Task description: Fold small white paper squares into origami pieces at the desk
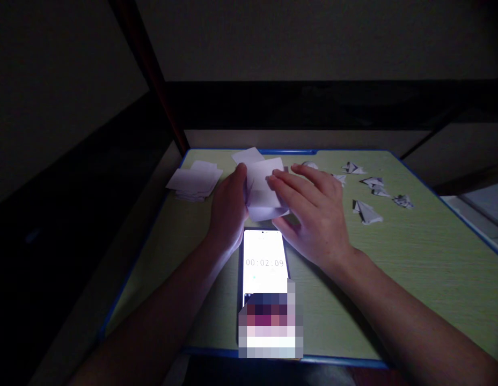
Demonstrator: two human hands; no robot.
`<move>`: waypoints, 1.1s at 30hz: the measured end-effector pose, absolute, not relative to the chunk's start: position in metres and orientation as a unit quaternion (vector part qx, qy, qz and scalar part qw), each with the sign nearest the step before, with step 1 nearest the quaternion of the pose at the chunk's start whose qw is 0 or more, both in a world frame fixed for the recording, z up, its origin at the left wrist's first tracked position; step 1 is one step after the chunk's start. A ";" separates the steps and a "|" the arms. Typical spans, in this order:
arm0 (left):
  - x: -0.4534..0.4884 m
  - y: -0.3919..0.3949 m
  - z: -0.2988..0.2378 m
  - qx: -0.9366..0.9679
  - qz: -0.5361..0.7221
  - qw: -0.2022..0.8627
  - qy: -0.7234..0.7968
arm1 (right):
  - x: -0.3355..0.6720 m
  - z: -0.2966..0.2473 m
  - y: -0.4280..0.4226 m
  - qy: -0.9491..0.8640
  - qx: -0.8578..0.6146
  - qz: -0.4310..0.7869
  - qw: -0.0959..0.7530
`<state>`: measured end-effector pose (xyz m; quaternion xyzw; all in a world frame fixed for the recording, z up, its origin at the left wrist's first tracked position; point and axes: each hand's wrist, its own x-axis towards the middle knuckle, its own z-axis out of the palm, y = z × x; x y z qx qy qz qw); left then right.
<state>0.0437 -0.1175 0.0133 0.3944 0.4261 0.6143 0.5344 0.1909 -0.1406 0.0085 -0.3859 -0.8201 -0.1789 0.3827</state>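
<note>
A sheet of white paper [265,187], folded over on itself, is held up between my hands above the table. My left hand [228,206] grips its left edge, thumb on top and the other fingers mostly hidden. On the right side my right hand [313,209] pinches the paper, its fingertips lying on the upper face and its thumb under the lower edge. Just below the paper lies a lit phone [265,260] showing a timer at 00:02:09. Another white sheet [247,155] lies behind the held paper.
A stack of loose paper sheets [196,179] lies at the table's back left. Several small folded paper pieces [367,212] are scattered on the right. The pale table [414,279] has a blue rim, with a wall behind it. The room is dim.
</note>
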 end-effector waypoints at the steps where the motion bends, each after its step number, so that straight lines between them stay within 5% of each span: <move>1: 0.044 -0.118 0.014 0.395 0.618 0.541 0.411 | 0.190 0.009 -0.141 -0.817 -0.386 -0.181 0.388; 16: 0.043 -0.119 0.017 0.390 0.622 0.550 0.399 | 0.188 0.008 -0.142 -0.806 -0.383 -0.189 0.410; 26: 0.042 -0.124 0.021 0.420 0.601 0.561 0.384 | 0.191 0.028 -0.153 -0.712 -0.403 0.055 0.572; 33: 0.046 -0.124 0.017 0.469 0.619 0.489 0.396 | 0.197 0.030 -0.147 -0.684 -0.455 0.069 0.566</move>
